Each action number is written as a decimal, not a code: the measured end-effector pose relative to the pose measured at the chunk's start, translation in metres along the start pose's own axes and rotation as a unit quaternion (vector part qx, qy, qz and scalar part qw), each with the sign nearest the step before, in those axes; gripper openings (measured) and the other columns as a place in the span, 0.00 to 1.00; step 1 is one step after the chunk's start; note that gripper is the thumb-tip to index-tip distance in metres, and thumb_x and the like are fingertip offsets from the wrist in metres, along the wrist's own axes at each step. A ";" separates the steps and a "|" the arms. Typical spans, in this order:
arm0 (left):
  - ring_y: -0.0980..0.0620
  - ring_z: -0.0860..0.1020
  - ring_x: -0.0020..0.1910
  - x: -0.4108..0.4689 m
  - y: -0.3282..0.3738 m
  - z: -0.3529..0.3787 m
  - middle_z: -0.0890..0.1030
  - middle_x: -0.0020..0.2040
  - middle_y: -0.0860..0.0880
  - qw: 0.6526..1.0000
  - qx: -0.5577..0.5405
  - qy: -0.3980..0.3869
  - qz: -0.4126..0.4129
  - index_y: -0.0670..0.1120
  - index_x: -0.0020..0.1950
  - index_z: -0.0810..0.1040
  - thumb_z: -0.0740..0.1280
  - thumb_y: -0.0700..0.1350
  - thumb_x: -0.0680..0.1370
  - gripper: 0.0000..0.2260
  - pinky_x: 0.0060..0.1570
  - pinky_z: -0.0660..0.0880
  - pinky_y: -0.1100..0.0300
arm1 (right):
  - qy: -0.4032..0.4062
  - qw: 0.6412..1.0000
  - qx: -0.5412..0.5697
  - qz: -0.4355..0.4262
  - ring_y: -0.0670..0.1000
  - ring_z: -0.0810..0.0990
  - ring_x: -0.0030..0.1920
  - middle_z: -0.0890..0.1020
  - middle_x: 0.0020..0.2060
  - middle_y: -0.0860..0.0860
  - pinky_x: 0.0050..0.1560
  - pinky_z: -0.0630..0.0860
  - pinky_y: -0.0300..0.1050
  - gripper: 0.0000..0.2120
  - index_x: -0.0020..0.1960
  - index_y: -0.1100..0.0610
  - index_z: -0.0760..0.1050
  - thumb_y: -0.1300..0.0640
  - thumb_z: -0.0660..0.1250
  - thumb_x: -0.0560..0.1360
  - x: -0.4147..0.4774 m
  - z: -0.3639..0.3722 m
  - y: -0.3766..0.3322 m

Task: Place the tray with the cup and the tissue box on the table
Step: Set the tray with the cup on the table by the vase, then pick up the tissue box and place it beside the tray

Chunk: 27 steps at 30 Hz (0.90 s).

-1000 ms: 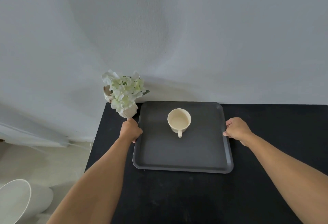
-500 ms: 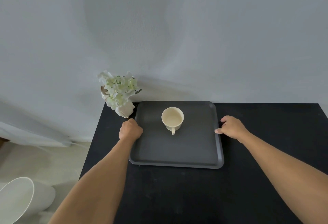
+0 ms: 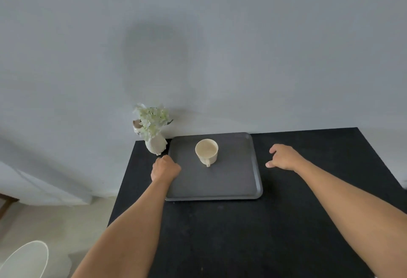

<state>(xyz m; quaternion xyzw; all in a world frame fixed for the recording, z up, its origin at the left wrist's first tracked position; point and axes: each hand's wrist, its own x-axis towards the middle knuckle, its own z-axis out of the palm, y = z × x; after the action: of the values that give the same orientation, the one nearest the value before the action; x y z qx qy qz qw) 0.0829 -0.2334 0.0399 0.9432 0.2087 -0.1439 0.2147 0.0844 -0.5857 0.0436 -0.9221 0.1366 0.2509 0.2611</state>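
Note:
A dark grey tray (image 3: 231,180) lies flat on the black table (image 3: 253,233), near its far left corner. A cream cup (image 3: 206,152) stands upright on the tray's far half, handle toward me. My left hand (image 3: 164,168) is curled on the tray's left rim. My right hand (image 3: 284,157) hovers just right of the tray, fingers apart, not touching it. No tissue box is in view.
A white vase of pale flowers (image 3: 152,130) stands at the table's far left corner, close to the tray and my left hand. A grey wall rises behind the table. A white round bin (image 3: 26,260) sits on the floor at lower left.
The tray has come to rest on the table. My right hand has let go of the right rim and moved away to the right. My left hand stays on the left rim.

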 end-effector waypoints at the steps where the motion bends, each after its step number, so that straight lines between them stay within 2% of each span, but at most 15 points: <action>1: 0.41 0.76 0.48 -0.010 0.001 -0.003 0.78 0.53 0.40 1.000 -0.003 0.002 0.011 0.40 0.43 0.71 0.63 0.40 0.74 0.03 0.42 0.72 0.52 | 0.010 1.000 0.002 0.000 0.57 0.77 0.62 0.77 0.65 0.57 0.58 0.73 0.47 0.31 0.72 0.59 0.68 0.55 0.74 0.72 -0.013 -0.002 0.002; 6: 0.43 0.74 0.44 -0.053 0.003 -0.011 0.75 0.46 0.43 0.998 -0.021 0.003 0.062 0.40 0.42 0.71 0.63 0.40 0.75 0.04 0.40 0.71 0.54 | 0.056 0.998 -0.003 0.007 0.57 0.76 0.64 0.77 0.65 0.56 0.60 0.72 0.48 0.30 0.71 0.59 0.68 0.53 0.73 0.72 -0.069 -0.007 0.010; 8: 0.46 0.73 0.37 -0.073 0.001 -0.010 0.73 0.39 0.45 0.997 -0.029 -0.002 0.076 0.41 0.36 0.68 0.63 0.40 0.75 0.08 0.35 0.70 0.57 | 0.071 0.997 -0.001 0.006 0.57 0.76 0.65 0.77 0.66 0.56 0.60 0.71 0.48 0.30 0.71 0.59 0.69 0.53 0.73 0.73 -0.094 -0.007 0.013; 10: 0.48 0.71 0.33 -0.090 0.002 -0.007 0.70 0.34 0.48 0.995 -0.036 -0.010 0.089 0.41 0.36 0.68 0.62 0.39 0.76 0.09 0.31 0.67 0.59 | 0.086 0.996 -0.002 0.011 0.57 0.76 0.65 0.76 0.67 0.56 0.60 0.72 0.48 0.30 0.71 0.58 0.69 0.52 0.73 0.73 -0.114 -0.006 0.019; 12: 0.46 0.72 0.38 -0.108 0.006 -0.003 0.72 0.36 0.47 0.993 -0.047 -0.023 0.106 0.39 0.43 0.71 0.62 0.40 0.76 0.05 0.34 0.68 0.57 | 0.101 0.995 -0.003 0.020 0.57 0.76 0.65 0.76 0.67 0.56 0.60 0.72 0.48 0.29 0.71 0.58 0.69 0.51 0.72 0.73 -0.137 -0.008 0.029; 14: 0.45 0.74 0.39 -0.125 0.012 0.002 0.75 0.40 0.45 0.991 -0.058 -0.037 0.119 0.39 0.47 0.72 0.63 0.41 0.76 0.05 0.37 0.69 0.56 | 0.112 0.993 -0.004 0.029 0.57 0.76 0.65 0.76 0.67 0.56 0.61 0.72 0.48 0.29 0.71 0.58 0.69 0.51 0.72 0.73 -0.154 -0.011 0.039; 16: 0.47 0.72 0.36 -0.142 0.018 0.009 0.73 0.37 0.47 0.988 -0.071 -0.047 0.132 0.40 0.41 0.70 0.63 0.42 0.77 0.07 0.38 0.69 0.56 | 0.123 0.992 -0.007 0.039 0.57 0.75 0.66 0.76 0.67 0.56 0.61 0.71 0.48 0.29 0.71 0.59 0.69 0.51 0.71 0.74 -0.170 -0.015 0.051; 18: 0.46 0.73 0.37 -0.159 0.026 0.019 0.70 0.34 0.48 0.985 -0.080 -0.062 0.139 0.41 0.38 0.68 0.63 0.42 0.77 0.09 0.39 0.69 0.56 | 0.133 0.990 -0.007 0.050 0.58 0.75 0.66 0.76 0.67 0.56 0.62 0.71 0.48 0.28 0.70 0.59 0.69 0.50 0.71 0.74 -0.185 -0.018 0.063; 22: 0.47 0.73 0.35 -0.190 0.040 0.041 0.75 0.38 0.45 0.977 -0.113 -0.097 0.155 0.39 0.44 0.71 0.63 0.43 0.77 0.07 0.36 0.70 0.57 | 0.153 0.986 -0.004 0.068 0.57 0.75 0.66 0.76 0.67 0.56 0.61 0.71 0.48 0.27 0.70 0.59 0.70 0.50 0.70 0.74 -0.209 -0.027 0.094; 27: 0.46 0.76 0.41 -0.227 0.063 0.076 0.77 0.44 0.44 0.968 -0.116 -0.141 0.170 0.36 0.56 0.77 0.64 0.47 0.79 0.15 0.40 0.72 0.57 | 0.172 0.981 -0.002 0.094 0.57 0.75 0.66 0.76 0.66 0.55 0.63 0.71 0.49 0.26 0.69 0.58 0.70 0.47 0.69 0.75 -0.230 -0.041 0.143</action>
<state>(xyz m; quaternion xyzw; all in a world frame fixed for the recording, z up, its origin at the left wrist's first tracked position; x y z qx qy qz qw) -0.0997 -0.3957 0.0775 0.9039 0.0278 -0.2113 0.3708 -0.1461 -0.6986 0.1378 -0.9349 0.2650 0.1123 0.2076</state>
